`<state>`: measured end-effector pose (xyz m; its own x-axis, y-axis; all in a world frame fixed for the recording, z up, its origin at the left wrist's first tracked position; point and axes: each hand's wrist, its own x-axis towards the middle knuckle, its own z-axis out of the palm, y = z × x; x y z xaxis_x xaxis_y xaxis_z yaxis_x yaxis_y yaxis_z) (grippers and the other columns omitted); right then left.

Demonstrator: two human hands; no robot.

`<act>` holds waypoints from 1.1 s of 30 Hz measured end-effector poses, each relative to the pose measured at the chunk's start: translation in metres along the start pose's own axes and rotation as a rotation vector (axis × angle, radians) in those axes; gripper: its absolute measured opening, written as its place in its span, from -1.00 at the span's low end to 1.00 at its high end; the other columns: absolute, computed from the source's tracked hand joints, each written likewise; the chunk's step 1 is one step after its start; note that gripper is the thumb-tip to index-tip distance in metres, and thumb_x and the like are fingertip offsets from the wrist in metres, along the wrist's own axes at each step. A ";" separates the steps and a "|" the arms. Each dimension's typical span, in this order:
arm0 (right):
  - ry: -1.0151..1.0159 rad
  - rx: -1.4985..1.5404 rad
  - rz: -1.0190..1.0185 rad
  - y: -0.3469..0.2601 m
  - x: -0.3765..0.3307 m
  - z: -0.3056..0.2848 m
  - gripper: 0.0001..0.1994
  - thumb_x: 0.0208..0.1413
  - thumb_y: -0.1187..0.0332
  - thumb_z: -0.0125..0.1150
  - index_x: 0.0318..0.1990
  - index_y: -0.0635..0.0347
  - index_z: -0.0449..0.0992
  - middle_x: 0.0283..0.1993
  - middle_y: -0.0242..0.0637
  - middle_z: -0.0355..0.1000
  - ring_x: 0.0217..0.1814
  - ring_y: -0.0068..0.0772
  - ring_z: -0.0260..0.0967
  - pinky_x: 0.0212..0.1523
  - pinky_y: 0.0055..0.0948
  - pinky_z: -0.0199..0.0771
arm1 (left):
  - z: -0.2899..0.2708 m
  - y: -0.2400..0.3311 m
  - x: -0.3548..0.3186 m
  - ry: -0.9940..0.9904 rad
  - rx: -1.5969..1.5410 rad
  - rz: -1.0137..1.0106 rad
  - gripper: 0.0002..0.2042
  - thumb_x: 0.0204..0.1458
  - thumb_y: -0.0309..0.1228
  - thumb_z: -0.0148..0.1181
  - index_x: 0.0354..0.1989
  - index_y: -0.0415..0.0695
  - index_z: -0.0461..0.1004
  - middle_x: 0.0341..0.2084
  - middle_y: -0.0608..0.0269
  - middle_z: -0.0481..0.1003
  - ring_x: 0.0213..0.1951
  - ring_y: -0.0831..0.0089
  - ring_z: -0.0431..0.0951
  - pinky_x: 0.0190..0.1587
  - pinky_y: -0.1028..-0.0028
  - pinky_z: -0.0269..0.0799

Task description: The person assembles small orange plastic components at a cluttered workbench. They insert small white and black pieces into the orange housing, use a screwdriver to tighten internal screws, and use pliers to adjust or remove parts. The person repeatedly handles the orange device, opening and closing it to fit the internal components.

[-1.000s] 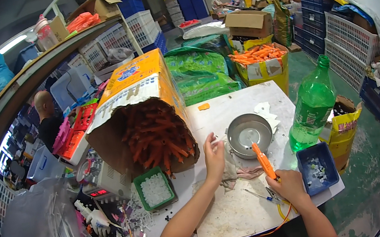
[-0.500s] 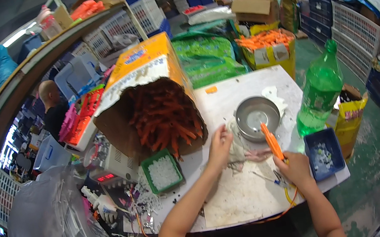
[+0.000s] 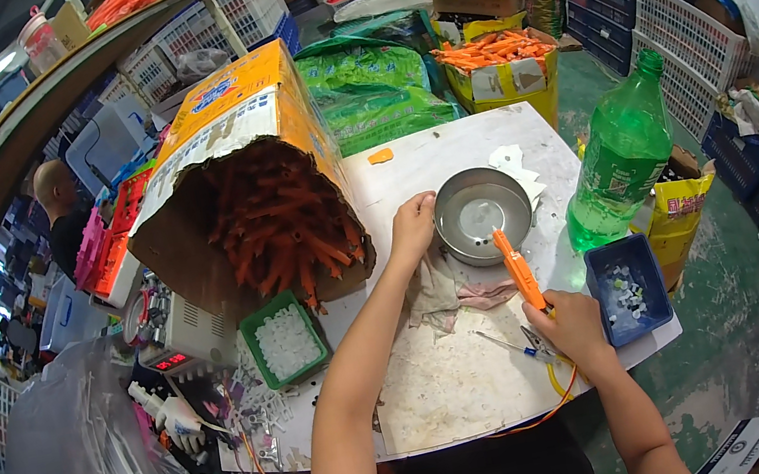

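A round metal bowl point(image 3: 452, 189) with a few small dark bits in it stands on the white worktable point(image 3: 466, 379). My left hand point(image 3: 414, 228) is at the bowl's left rim, fingers curled against its edge. In my right hand point(image 3: 570, 323) is a long orange plastic piece point(image 3: 518, 271), gripped at its lower end. The piece tilts up and away from me, its far tip over the bowl's near edge. A crumpled rag point(image 3: 436, 296) lies on the table just below the bowl. Beside my right hand lie a thin pen-like tool point(image 3: 508, 344) and yellow-handled pliers point(image 3: 554, 374), partly covered.
On the left, a large carton point(image 3: 299, 99) lies open toward me, full of orange pieces. A green tray point(image 3: 254, 345) holds whitish bits. To the right stand a blue bin point(image 3: 656, 310) with small pieces and a tall green bottle point(image 3: 621, 138). A person point(image 3: 60, 207) is at far left.
My left hand has moved away from me, from beside the rag up to the bowl's rim. My right hand still holds the orange piece, its tip now over the bowl. The whole view has shifted slightly.
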<state>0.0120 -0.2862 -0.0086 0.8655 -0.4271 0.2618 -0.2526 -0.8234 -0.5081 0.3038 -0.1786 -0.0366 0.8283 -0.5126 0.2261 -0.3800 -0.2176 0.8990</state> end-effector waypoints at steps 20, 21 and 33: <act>-0.038 0.022 -0.021 -0.006 0.002 -0.004 -0.65 0.01 0.07 0.23 -0.53 0.21 0.55 -0.59 -0.15 0.47 -0.58 -0.12 0.44 -0.48 -0.21 0.37 | 0.008 -0.005 -0.001 0.106 -0.053 -0.008 -0.72 0.21 -0.37 -0.04 -0.11 -0.28 0.53 -0.27 0.06 0.59 -0.20 0.34 0.57 -0.10 0.44 0.42; -0.026 0.026 -0.026 -0.006 0.002 -0.003 -0.65 0.00 0.07 0.24 -0.53 0.21 0.55 -0.59 -0.14 0.47 -0.59 -0.11 0.44 -0.49 -0.21 0.37 | 0.008 -0.006 -0.001 0.113 -0.063 -0.012 -0.73 0.19 -0.36 -0.03 -0.13 -0.25 0.55 -0.26 -0.01 0.59 -0.18 0.25 0.59 -0.07 0.39 0.42; -0.006 0.020 -0.041 -0.006 0.000 0.000 -0.65 -0.01 0.07 0.25 -0.55 0.20 0.55 -0.61 -0.14 0.45 -0.60 -0.10 0.43 -0.51 -0.21 0.35 | 0.007 -0.003 -0.002 0.130 -0.027 0.014 -0.73 0.19 -0.36 -0.03 -0.15 -0.26 0.55 -0.27 0.01 0.59 -0.18 0.25 0.59 -0.08 0.39 0.42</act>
<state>0.0136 -0.2811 -0.0049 0.8776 -0.3909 0.2777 -0.2082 -0.8324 -0.5136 0.3009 -0.1825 -0.0425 0.8700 -0.4029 0.2842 -0.3824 -0.1876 0.9048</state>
